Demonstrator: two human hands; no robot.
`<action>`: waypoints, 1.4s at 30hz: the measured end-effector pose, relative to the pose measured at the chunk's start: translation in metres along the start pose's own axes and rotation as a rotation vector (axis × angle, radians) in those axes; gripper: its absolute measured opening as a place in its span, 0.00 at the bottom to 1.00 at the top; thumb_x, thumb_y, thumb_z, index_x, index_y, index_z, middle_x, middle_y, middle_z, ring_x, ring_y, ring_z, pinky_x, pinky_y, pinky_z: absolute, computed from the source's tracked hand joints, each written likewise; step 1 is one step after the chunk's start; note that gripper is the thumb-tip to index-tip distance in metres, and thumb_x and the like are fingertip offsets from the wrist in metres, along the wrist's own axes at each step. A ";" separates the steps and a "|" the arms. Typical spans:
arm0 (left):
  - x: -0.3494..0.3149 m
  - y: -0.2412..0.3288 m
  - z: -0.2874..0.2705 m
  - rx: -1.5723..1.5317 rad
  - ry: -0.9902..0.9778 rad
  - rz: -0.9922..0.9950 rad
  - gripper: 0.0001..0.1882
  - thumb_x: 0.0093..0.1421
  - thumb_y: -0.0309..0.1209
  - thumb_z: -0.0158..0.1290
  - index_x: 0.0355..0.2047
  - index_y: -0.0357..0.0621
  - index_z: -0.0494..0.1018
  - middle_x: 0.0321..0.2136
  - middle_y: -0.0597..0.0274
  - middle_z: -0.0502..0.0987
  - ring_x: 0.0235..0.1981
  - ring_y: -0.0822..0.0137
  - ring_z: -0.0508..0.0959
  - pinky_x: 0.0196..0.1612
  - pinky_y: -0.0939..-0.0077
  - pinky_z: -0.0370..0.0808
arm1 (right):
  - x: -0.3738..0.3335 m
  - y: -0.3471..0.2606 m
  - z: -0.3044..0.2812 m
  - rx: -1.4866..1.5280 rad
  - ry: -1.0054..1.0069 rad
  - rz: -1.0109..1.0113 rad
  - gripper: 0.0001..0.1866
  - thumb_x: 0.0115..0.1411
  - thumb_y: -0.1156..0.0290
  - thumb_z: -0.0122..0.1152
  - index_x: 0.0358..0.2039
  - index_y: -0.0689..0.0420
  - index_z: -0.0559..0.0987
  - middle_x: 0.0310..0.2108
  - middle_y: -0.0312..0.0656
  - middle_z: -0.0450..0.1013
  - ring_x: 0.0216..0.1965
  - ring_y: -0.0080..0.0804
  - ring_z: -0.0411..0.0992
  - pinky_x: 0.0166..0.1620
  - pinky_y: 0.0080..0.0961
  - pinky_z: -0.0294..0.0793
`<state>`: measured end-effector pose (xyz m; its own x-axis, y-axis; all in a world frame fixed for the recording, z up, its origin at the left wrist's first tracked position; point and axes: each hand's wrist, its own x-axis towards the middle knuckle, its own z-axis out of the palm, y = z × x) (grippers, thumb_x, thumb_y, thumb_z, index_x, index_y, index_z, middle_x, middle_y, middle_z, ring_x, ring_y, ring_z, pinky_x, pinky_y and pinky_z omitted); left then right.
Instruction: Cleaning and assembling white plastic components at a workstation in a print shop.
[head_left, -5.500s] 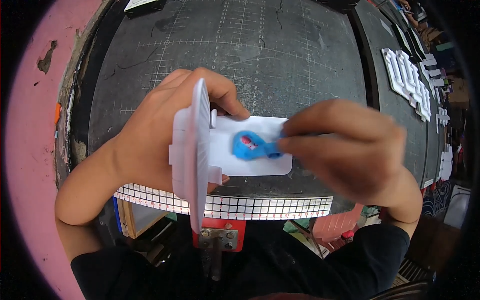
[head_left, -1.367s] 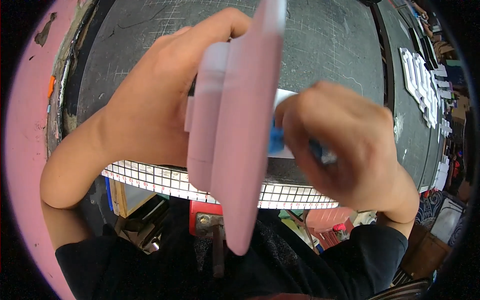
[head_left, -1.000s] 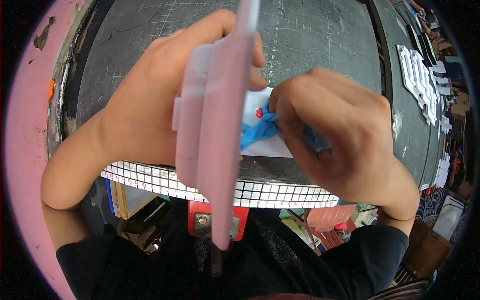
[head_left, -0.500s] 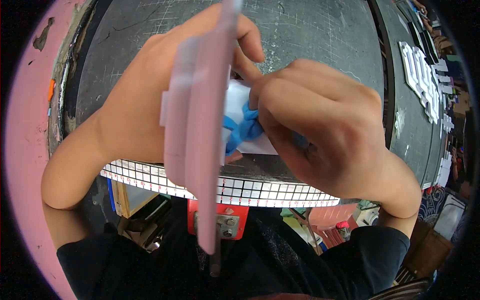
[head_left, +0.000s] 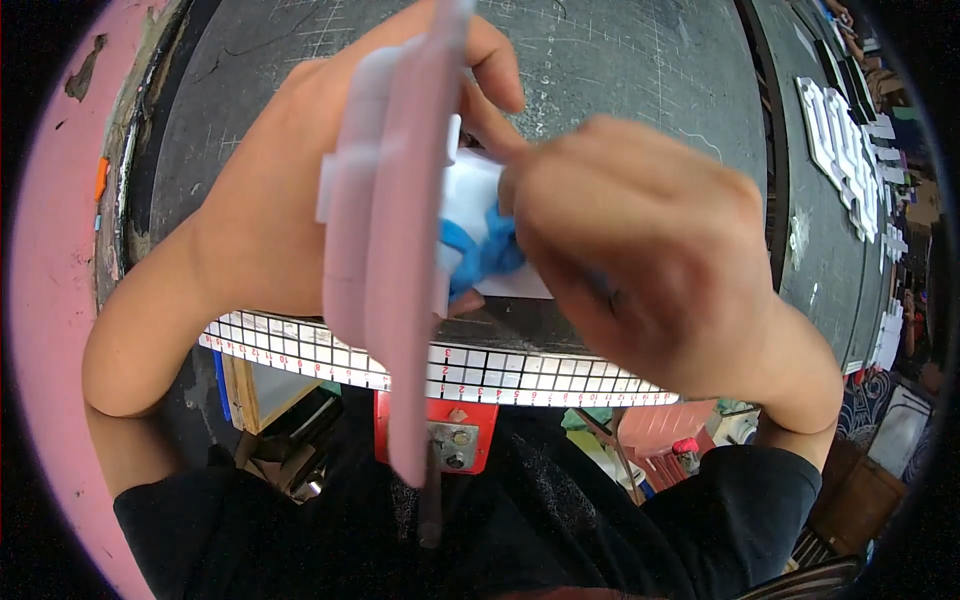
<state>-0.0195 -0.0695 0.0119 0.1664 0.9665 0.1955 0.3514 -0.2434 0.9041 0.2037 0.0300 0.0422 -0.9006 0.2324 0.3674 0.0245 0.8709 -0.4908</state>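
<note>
A pale pink-and-white layered panel (head_left: 385, 230) stands edge-on to me, tilted nearly upright over the bench edge. My left hand (head_left: 330, 120) is wrapped round it from behind; part of the palm is hidden by the panel, while a curled finger and thumb show past its far side. My right hand (head_left: 640, 240), slightly blurred, is closed beside the panel with a blue cloth (head_left: 485, 250) bunched at its fingers. The cloth lies against a white surface (head_left: 473, 190) at the panel's right side. The panel's right face is mostly out of sight.
A dark, scratched work mat (head_left: 600, 60) covers the bench. Along its near edge runs a white gridded ruler strip (head_left: 500, 375), with a red metal bracket (head_left: 465, 430) below. White cut-out pieces (head_left: 845, 150) lie at the far right. A pink wall (head_left: 60, 300) borders the left.
The panel has shifted slightly toward the left and away from me with my left hand. My right hand has moved a little and blurs; the blue cloth stays at its fingers.
</note>
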 end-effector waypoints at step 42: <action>0.003 -0.010 0.002 -0.080 0.018 -0.052 0.53 0.36 0.28 0.83 0.61 0.48 0.64 0.50 0.62 0.77 0.53 0.69 0.79 0.58 0.71 0.80 | -0.001 -0.002 0.002 -0.003 0.028 -0.022 0.14 0.45 0.86 0.70 0.31 0.56 0.77 0.28 0.42 0.73 0.29 0.44 0.75 0.31 0.38 0.74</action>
<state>-0.0205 -0.0648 0.0024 0.1328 0.9791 0.1540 0.2839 -0.1864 0.9406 0.2038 0.0269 0.0413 -0.8883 0.2250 0.4004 0.0060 0.8773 -0.4799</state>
